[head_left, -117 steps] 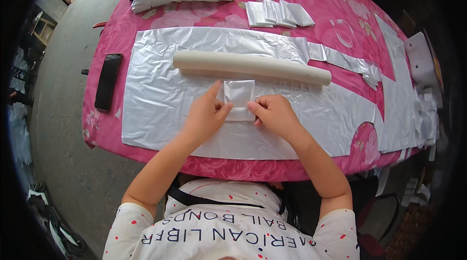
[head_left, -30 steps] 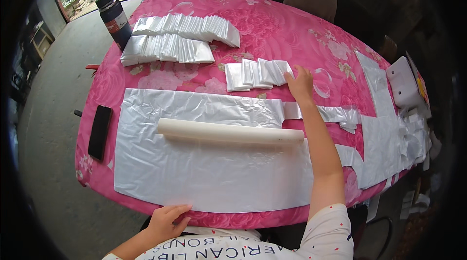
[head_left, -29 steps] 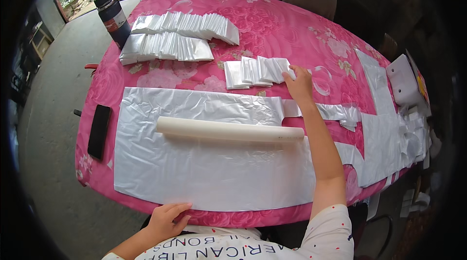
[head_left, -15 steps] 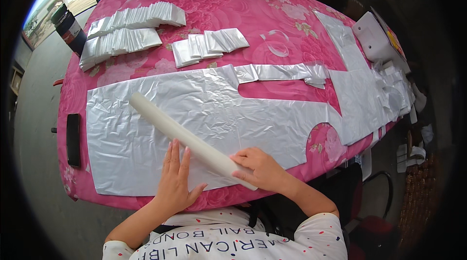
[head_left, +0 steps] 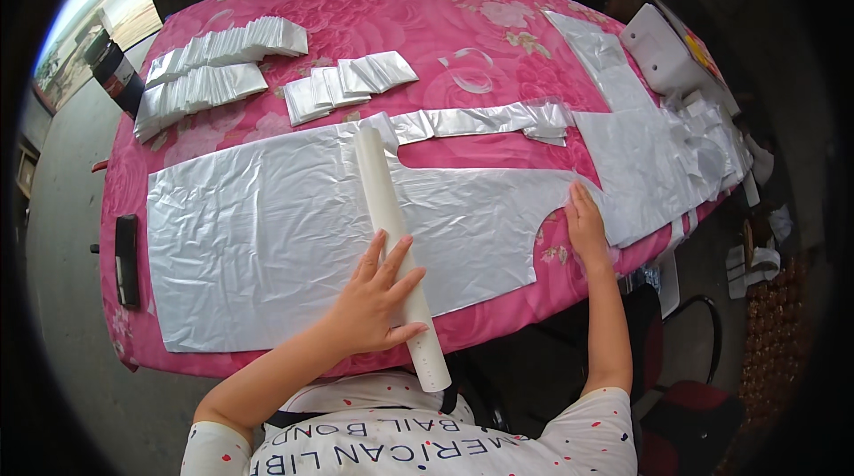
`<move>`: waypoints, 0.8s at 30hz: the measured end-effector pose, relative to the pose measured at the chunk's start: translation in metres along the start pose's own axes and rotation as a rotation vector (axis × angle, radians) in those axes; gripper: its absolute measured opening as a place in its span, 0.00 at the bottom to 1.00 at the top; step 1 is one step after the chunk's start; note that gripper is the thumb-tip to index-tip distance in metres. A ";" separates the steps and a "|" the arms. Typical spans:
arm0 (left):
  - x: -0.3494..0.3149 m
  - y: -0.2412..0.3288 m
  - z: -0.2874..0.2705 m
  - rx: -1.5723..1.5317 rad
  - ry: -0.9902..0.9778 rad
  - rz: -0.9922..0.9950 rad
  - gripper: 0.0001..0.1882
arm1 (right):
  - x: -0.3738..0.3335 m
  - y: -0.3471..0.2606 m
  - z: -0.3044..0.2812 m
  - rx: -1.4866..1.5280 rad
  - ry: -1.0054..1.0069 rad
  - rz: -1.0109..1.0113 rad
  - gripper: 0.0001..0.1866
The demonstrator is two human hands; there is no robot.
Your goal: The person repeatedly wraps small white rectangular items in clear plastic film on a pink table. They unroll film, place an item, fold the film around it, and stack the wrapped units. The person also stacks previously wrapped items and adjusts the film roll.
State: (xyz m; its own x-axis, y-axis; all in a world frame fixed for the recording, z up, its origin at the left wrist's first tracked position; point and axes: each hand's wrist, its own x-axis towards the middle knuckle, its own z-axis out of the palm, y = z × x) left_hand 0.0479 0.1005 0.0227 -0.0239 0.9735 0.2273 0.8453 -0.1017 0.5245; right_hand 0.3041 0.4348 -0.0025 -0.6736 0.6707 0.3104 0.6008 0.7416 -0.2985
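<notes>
A thin white plastic apron (head_left: 231, 254) lies spread over the table, wrinkled, with its cut-out curves and a folded strip (head_left: 476, 123) along its far side. Across its middle rests a long white tube (head_left: 382, 187), its near end reaching past the table edge. My left hand (head_left: 369, 302) lies on the lower part of the tube, fingers spread. Over at the apron's narrow right part, my right hand (head_left: 585, 222) is stretched out with its fingers close together, touching the plastic near the curved cut-out. Nothing shows in its grasp.
Pink floral cloth (head_left: 445, 22) covers the table. Folded white plastic packets stand in rows (head_left: 209, 76) and a smaller group (head_left: 349, 86) at the far left. More plastic sheeting (head_left: 632, 156) and a white box (head_left: 658, 49) are at right. A dark bottle (head_left: 114, 71) and black case (head_left: 127, 262) sit left.
The tube has moved right and turned to a steeper angle. My left hand has shifted right onto it. My right hand has left the tube and reached right to the apron's narrow part.
</notes>
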 end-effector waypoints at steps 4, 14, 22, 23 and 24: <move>0.005 0.005 0.003 0.011 0.034 0.010 0.34 | -0.006 0.043 -0.011 -0.137 0.118 0.122 0.17; 0.011 0.007 0.000 0.051 0.018 0.027 0.34 | 0.000 0.008 -0.028 -0.318 0.385 -0.109 0.04; 0.012 0.008 0.002 0.063 0.031 0.028 0.35 | -0.003 -0.098 -0.028 0.718 0.187 0.272 0.04; 0.009 0.010 0.003 0.023 0.119 -0.012 0.35 | -0.004 -0.129 -0.027 0.868 0.121 0.292 0.04; 0.007 0.012 0.004 -0.019 0.209 -0.046 0.34 | -0.010 -0.155 -0.025 0.898 0.020 0.288 0.05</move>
State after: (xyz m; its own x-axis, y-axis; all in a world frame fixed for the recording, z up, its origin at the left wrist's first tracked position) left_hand 0.0605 0.1073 0.0272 -0.1745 0.9138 0.3667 0.8304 -0.0636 0.5535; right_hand 0.2287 0.3136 0.0631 -0.5383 0.8327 0.1295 0.1812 0.2644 -0.9472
